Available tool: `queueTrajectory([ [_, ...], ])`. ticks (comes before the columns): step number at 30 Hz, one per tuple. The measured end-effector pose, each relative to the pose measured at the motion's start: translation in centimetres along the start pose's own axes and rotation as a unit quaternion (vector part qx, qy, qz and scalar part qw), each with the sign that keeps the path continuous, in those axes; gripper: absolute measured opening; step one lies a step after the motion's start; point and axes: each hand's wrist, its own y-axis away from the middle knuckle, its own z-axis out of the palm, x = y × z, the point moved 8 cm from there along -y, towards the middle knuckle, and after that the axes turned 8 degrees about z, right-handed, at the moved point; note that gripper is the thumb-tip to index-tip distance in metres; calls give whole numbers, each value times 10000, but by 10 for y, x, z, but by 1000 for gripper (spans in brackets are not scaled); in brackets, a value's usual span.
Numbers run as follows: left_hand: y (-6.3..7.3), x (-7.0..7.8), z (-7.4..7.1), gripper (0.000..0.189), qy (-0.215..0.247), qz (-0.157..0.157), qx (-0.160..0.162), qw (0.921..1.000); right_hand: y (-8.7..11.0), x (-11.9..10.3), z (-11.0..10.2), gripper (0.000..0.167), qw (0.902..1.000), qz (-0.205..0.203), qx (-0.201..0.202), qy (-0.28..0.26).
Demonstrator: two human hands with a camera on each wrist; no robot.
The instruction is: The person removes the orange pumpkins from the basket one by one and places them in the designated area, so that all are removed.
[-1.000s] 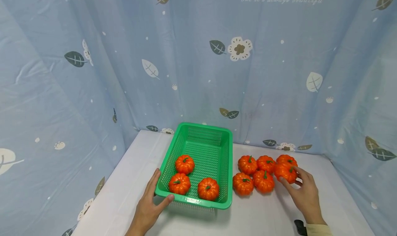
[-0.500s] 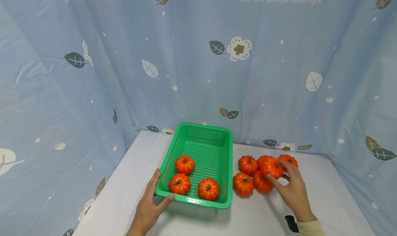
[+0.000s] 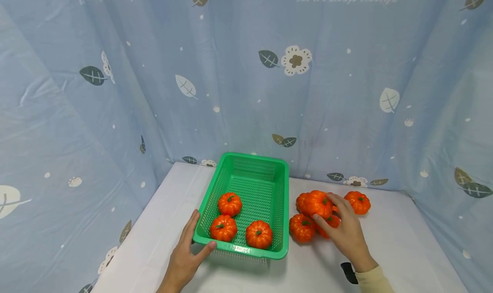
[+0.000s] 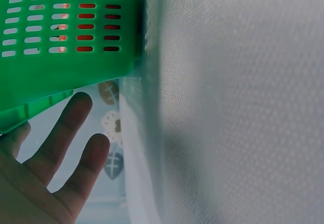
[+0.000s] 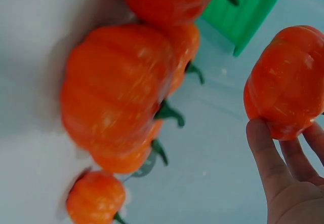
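My right hand (image 3: 346,231) holds a small orange pumpkin (image 3: 318,204) between thumb and fingers, raised over the other pumpkins. In the right wrist view this pumpkin (image 5: 288,82) is off the table, pinched at its lower side. My left hand (image 3: 185,254) touches the near left corner of a green plastic basket (image 3: 283,207), the thumb on its front rim and the fingers along its side. The left wrist view shows those fingers (image 4: 61,138) straight and spread beside the perforated wall. Inside the basket sit three pumpkins (image 3: 259,234), towards its near end.
Right of the basket several pumpkins (image 3: 302,228) stand close together, partly covered by my right hand and the held one. Another pumpkin (image 3: 357,202) sits apart at the right. A white cloth covers the table (image 3: 154,224); a blue patterned curtain (image 3: 239,91) hangs behind and at the sides.
My right hand has carried the held pumpkin leftward, from the right end of the group to above its left part. The left hand and the basket have stayed put.
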Motion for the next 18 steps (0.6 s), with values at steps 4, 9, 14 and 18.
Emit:
queueTrajectory([
  [4,0,0,0,92,-64,1,1,10000,-2,-9,7,72,9998,-155,-39,-137],
  [9,-1,0,0,92,-117,10,7,9999,-3,-24,17,71,9991,-337,-132,-226],
  [14,-1,-1,0,92,-151,-16,5,9999,-4,-37,25,69,9981,-439,-265,-340],
  [18,-1,-1,0,92,-160,-13,12,9999,-4,-47,30,70,9976,-535,-372,-254],
])
